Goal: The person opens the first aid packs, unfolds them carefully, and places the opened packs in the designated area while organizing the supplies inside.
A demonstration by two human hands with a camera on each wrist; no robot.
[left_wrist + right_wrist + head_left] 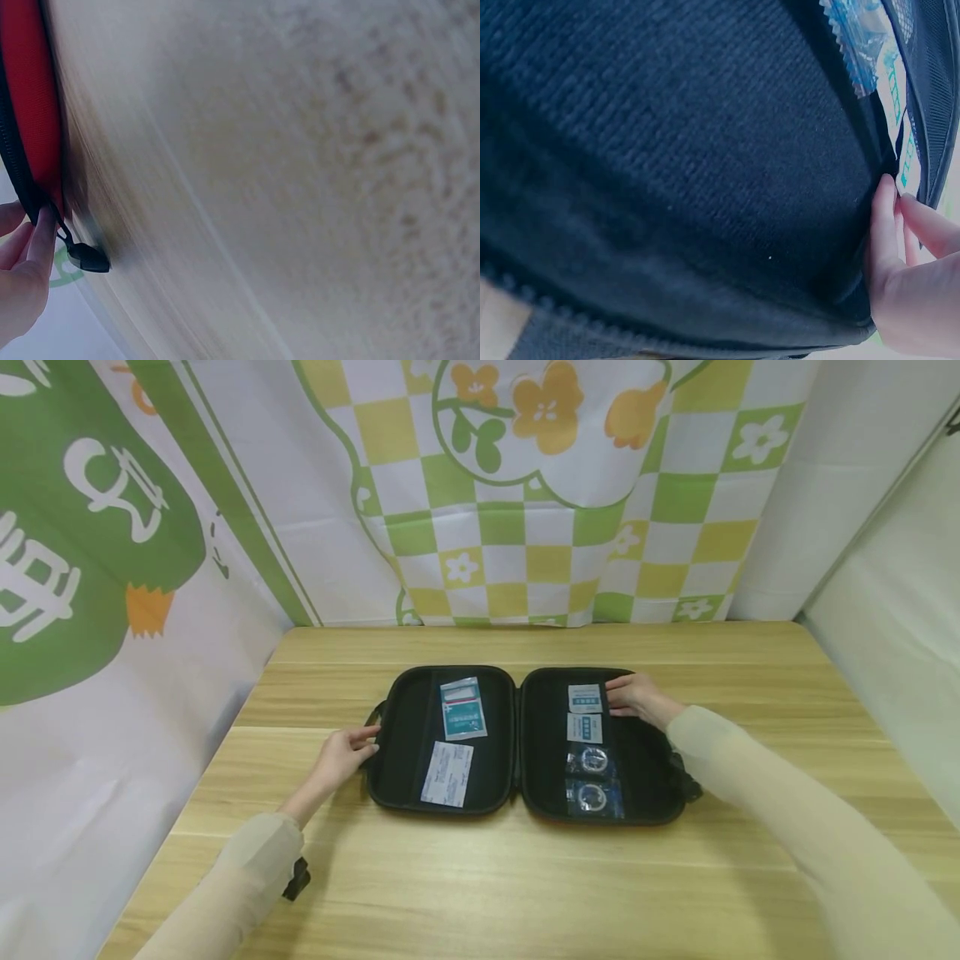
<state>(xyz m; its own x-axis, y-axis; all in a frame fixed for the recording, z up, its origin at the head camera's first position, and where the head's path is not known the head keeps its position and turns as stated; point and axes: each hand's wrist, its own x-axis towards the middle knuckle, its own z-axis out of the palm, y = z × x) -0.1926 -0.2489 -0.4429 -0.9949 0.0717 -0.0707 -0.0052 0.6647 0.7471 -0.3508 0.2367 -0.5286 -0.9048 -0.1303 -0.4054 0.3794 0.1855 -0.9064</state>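
An open zip case [517, 743], black inside, lies spread flat on the table. My left hand [347, 758] grips the rim of its left half; the left wrist view shows the case's red outer side [34, 97] and a black zip pull [88, 259] by the fingers. Over the right half, my right hand [637, 695] pinches the edge of the uppermost white-and-teal sachet [585, 698], which sits in a mesh pocket. Below it in the same row are another such sachet [584, 727] and two clear-and-blue packets [594, 797], each with a pale ring inside.
In the left half, a teal-and-white packet [463, 710] and a white printed packet [447, 774] stand in a pocket. Wooden table [517, 893] surrounds the case. A patterned cloth [510, 543] hangs behind it, with white cloth at both sides.
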